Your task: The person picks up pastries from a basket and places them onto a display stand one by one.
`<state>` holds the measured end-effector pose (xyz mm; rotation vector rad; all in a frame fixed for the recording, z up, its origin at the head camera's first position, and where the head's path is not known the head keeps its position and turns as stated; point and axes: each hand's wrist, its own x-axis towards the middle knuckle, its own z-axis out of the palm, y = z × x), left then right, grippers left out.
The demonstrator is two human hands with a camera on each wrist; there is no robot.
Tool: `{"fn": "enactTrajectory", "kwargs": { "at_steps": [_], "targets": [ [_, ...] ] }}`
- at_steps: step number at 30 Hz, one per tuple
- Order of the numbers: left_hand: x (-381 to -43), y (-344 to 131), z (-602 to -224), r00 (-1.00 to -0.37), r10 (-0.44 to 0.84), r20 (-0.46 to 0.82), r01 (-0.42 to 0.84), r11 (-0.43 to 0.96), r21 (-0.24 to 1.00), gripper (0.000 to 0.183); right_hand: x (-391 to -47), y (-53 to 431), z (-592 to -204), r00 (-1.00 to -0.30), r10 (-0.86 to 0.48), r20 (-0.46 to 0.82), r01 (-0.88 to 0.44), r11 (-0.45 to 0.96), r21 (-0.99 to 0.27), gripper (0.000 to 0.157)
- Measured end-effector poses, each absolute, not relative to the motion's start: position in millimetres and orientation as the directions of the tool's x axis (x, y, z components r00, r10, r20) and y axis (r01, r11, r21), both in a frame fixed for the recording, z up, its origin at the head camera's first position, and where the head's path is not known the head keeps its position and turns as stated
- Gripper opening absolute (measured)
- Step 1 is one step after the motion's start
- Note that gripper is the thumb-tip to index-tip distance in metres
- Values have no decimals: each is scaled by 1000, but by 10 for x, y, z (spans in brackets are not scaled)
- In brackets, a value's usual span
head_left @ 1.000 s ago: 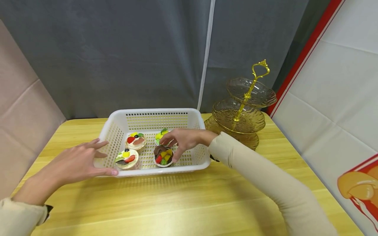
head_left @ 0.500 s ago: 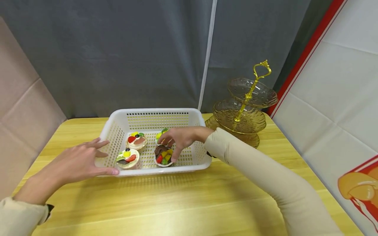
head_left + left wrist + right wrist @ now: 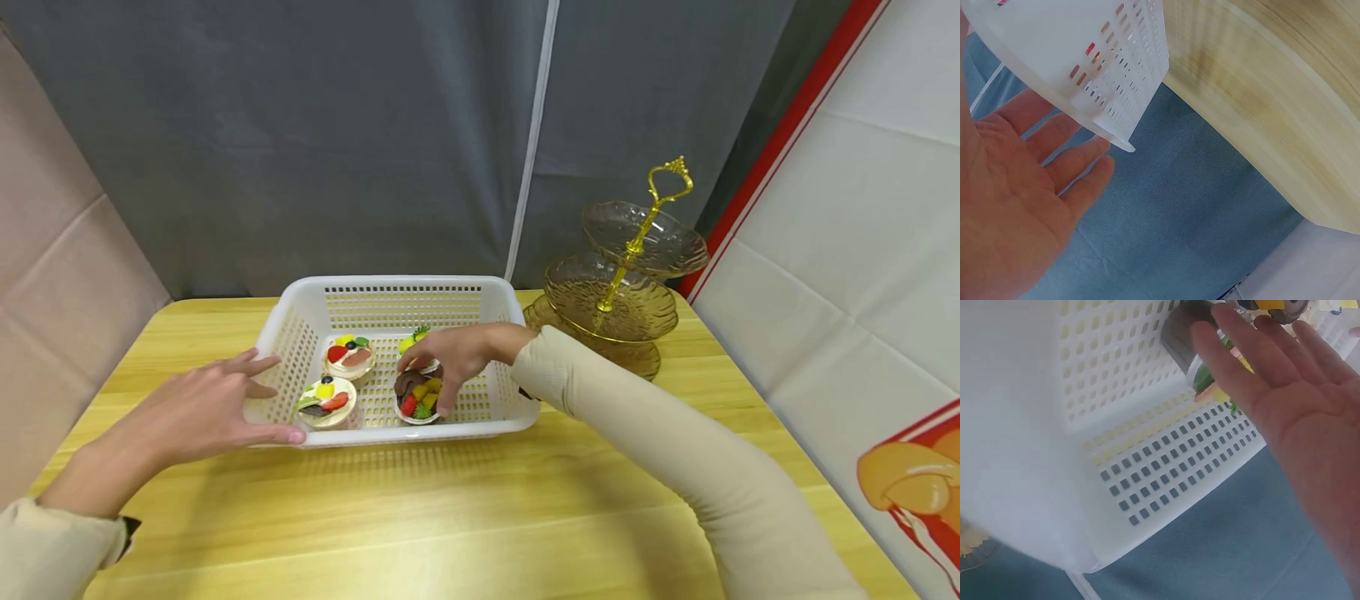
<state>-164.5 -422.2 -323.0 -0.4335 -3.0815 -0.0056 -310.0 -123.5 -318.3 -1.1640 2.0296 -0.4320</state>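
A white perforated basket (image 3: pixel 397 283) holds several cup desserts. One cup (image 3: pixel 418 396) near its front, topped with chocolate cream and fruit, lies under my right hand (image 3: pixel 461 354), thumb beside its right edge and fingertips behind it. Whether skin touches that cup is hidden. In the right wrist view, the fingers (image 3: pixel 1266 369) look fairly straight. A yellow-topped dessert (image 3: pixel 414 338) stands just behind, partly covered by the hand. My left hand (image 3: pixel 202 408) rests at the basket's left front corner, thumb along the rim, fingers spread; the left wrist view shows them extended beside the rim.
Two cream-topped fruit cups (image 3: pixel 349 358) stand in the basket's left half. At the table's back right is a three-tier amber stand (image 3: pixel 611 300) with a gold handle. A grey curtain (image 3: pixel 337 150) hangs behind the wooden table (image 3: pixel 420 517).
My right hand has lowered slightly, with its thumb closer against the chocolate-topped cup. The left hand keeps its place at the basket corner. The whole view has shifted a little.
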Motion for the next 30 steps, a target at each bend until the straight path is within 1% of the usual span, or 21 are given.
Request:
{"fn": "enactTrajectory", "kwargs": {
  "at_steps": [3, 8, 17, 24, 30],
  "targets": [
    [-1644, -4221, -3235, -961, 274, 27, 275, 962, 5, 92, -3097, -1263, -3198, -292, -850, -437, -580, 521, -626, 89],
    [-1648, -4209, -3245, -961, 277, 25, 277, 961, 9, 93, -3082, -1307, -3224, -272, -848, -456, -593, 520, -615, 92],
    [-1647, -4210, -3229, -961, 276, 28, 277, 961, 6, 94, -3088, -1361, -3240, -267, -845, -464, -580, 525, -623, 93],
    [-1643, -4220, -3246, -959, 280, 33, 280, 960, 5, 92, -3077, -1423, -3359, -215, -870, -444, -576, 481, -661, 88],
    [-1639, -4226, -3241, -960, 278, 38, 279, 960, 5, 91, -3058, -1461, -3393, -234, -868, -438, -685, 467, -559, 86]
  ]
}}
